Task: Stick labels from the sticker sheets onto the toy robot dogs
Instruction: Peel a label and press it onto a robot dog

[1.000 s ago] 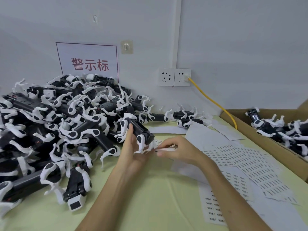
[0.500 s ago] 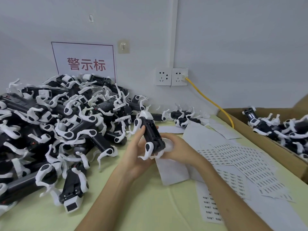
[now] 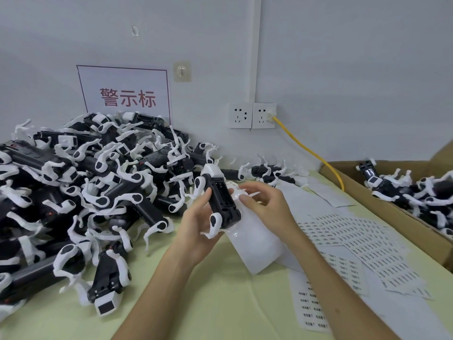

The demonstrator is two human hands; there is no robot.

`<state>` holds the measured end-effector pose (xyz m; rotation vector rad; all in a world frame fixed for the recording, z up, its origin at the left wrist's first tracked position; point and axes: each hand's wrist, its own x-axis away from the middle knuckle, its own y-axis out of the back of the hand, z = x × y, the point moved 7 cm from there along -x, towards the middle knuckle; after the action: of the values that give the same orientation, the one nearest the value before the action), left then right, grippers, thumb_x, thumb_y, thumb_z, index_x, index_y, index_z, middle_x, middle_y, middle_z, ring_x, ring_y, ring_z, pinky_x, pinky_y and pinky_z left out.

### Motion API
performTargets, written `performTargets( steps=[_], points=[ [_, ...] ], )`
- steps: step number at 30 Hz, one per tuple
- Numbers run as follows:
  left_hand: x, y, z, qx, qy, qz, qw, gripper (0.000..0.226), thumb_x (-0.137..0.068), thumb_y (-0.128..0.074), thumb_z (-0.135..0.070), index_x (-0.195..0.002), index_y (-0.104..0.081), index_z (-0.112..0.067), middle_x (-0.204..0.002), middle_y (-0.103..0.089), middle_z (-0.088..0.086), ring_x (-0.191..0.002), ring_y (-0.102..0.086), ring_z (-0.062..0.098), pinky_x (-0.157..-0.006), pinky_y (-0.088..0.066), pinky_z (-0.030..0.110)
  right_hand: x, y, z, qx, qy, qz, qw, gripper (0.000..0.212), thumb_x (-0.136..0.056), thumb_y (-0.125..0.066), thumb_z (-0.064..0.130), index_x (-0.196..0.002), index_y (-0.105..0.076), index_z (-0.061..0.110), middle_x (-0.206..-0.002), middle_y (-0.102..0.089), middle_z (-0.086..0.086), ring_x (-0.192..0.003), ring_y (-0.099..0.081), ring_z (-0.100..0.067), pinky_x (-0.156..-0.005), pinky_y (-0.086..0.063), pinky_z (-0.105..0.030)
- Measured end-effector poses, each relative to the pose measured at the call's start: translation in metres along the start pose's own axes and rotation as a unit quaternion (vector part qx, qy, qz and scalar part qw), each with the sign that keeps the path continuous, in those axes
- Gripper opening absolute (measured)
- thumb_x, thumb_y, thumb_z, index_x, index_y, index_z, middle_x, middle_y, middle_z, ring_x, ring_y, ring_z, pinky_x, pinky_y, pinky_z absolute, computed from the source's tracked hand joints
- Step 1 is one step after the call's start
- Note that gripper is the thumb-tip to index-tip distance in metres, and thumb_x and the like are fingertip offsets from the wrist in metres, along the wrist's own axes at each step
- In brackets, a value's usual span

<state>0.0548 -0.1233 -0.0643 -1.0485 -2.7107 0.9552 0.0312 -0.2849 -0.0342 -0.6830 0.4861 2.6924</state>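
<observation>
My left hand [image 3: 196, 227] grips a black toy robot dog [image 3: 221, 202] with white legs, turned belly up above the table. My right hand [image 3: 266, 207] is just right of the dog and pinches the top of a curled white sticker sheet [image 3: 257, 244], which hangs down to the table. Its fingertips lie close to the dog's belly. Whether a label sits on a fingertip I cannot tell. More sticker sheets [image 3: 358, 244] with rows of small printed labels lie flat at the right.
A big pile of black-and-white robot dogs [image 3: 98, 182] fills the left side of the yellow-green table [image 3: 208, 303]. A cardboard box [image 3: 382, 204] holding several dogs stands at the right. A yellow cable [image 3: 308, 149] runs from the wall socket [image 3: 263, 115] to the table.
My left hand lifted one dog out of the pile and turned it belly up. My right hand rose from the table with the sticker sheet and came up against the dog.
</observation>
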Motion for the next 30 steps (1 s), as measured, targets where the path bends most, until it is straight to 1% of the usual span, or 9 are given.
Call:
performTargets(
  steps=[4, 6, 8, 11, 14, 19, 22, 25, 30],
  points=[
    [0.005, -0.011, 0.000, -0.068, 0.000, 0.005, 0.998, 0.065, -0.081, -0.075, -0.058, -0.127, -0.073, -0.012, -0.136, -0.067, 0.013, -0.123, -0.065, 0.025, -0.099, -0.051, 0.034, 0.001, 0.004, 0.000, -0.019, -0.015, -0.017, 1.000, 0.019, -0.089, -0.079, 0.016, -0.105, -0.076, 0.025, -0.094, -0.073, 0.004, -0.075, -0.067, -0.013, -0.077, -0.053, -0.029],
    [0.007, -0.017, 0.000, -0.097, -0.003, 0.024, 0.995, 0.054, -0.089, -0.067, -0.056, -0.126, -0.074, -0.017, -0.130, -0.071, 0.005, -0.120, -0.066, 0.019, -0.094, -0.054, 0.029, 0.001, 0.005, 0.000, -0.022, -0.018, -0.013, 1.000, 0.021, -0.087, -0.082, 0.015, -0.104, -0.076, 0.025, -0.092, -0.073, 0.000, -0.072, -0.068, -0.016, -0.079, -0.056, -0.034],
    [0.007, -0.017, 0.002, -0.115, -0.002, 0.023, 0.993, 0.045, -0.097, -0.057, -0.050, -0.126, -0.074, -0.020, -0.128, -0.072, 0.003, -0.119, -0.067, 0.018, -0.095, -0.054, 0.029, 0.001, 0.006, 0.001, -0.024, -0.020, -0.017, 0.999, 0.021, -0.084, -0.085, 0.019, -0.103, -0.077, 0.025, -0.090, -0.072, -0.003, -0.072, -0.068, -0.017, -0.081, -0.056, -0.038],
    [0.005, -0.013, 0.003, -0.131, -0.007, 0.012, 0.991, 0.044, -0.100, -0.052, -0.048, -0.125, -0.073, -0.020, -0.127, -0.070, 0.006, -0.116, -0.065, 0.021, -0.104, -0.043, 0.042, 0.001, 0.007, 0.002, -0.039, -0.023, -0.027, 0.999, 0.021, -0.078, -0.088, 0.026, -0.097, -0.079, 0.024, -0.084, -0.070, 0.001, -0.071, -0.065, -0.012, -0.077, -0.054, -0.031],
    [0.005, -0.014, 0.002, -0.141, -0.015, 0.016, 0.990, 0.041, -0.099, -0.052, -0.048, -0.124, -0.074, -0.023, -0.123, -0.071, 0.003, -0.113, -0.066, 0.017, -0.096, -0.048, 0.036, 0.001, 0.008, 0.004, -0.042, -0.015, -0.035, 0.998, 0.015, -0.079, -0.088, 0.023, -0.092, -0.080, 0.023, -0.084, -0.074, 0.005, -0.075, -0.068, -0.011, -0.077, -0.055, -0.028],
    [0.005, -0.015, 0.004, -0.135, -0.009, 0.014, 0.991, 0.043, -0.097, -0.057, -0.045, -0.127, -0.073, -0.019, -0.126, -0.072, 0.004, -0.115, -0.069, 0.018, -0.088, -0.057, 0.029, 0.002, 0.010, 0.008, -0.025, 0.009, -0.038, 0.999, 0.010, -0.086, -0.080, 0.008, -0.089, -0.080, 0.017, -0.087, -0.078, 0.004, -0.086, -0.073, -0.022, -0.083, -0.058, -0.038],
    [0.004, -0.013, 0.005, -0.145, -0.008, 0.010, 0.989, 0.043, -0.096, -0.057, -0.045, -0.124, -0.074, -0.017, -0.121, -0.073, 0.003, -0.111, -0.070, 0.017, -0.086, -0.057, 0.030, 0.001, 0.012, 0.006, 0.004, 0.013, -0.041, 0.999, 0.010, -0.086, -0.079, 0.007, -0.084, -0.080, 0.018, -0.082, -0.077, 0.007, -0.081, -0.072, -0.022, -0.077, -0.056, -0.032],
    [0.002, -0.010, 0.006, -0.155, -0.010, 0.001, 0.988, 0.039, -0.095, -0.057, -0.045, -0.119, -0.077, -0.020, -0.120, -0.074, 0.003, -0.110, -0.070, 0.016, -0.095, -0.052, 0.039, 0.001, 0.013, 0.006, 0.034, 0.020, -0.049, 0.998, 0.011, -0.088, -0.077, 0.008, -0.082, -0.079, 0.017, -0.079, -0.075, 0.010, -0.076, -0.069, -0.016, -0.071, -0.053, -0.020],
    [-0.001, -0.007, 0.007, -0.125, -0.009, -0.010, 0.992, 0.039, -0.094, -0.059, -0.043, -0.113, -0.079, -0.016, -0.116, -0.074, 0.009, -0.106, -0.071, 0.020, -0.085, -0.058, 0.030, 0.002, 0.011, 0.001, 0.049, -0.011, -0.011, 0.999, 0.004, -0.089, -0.078, 0.016, -0.089, -0.081, 0.014, -0.082, -0.077, 0.006, -0.072, -0.067, -0.020, -0.073, -0.054, -0.033]
  ],
)
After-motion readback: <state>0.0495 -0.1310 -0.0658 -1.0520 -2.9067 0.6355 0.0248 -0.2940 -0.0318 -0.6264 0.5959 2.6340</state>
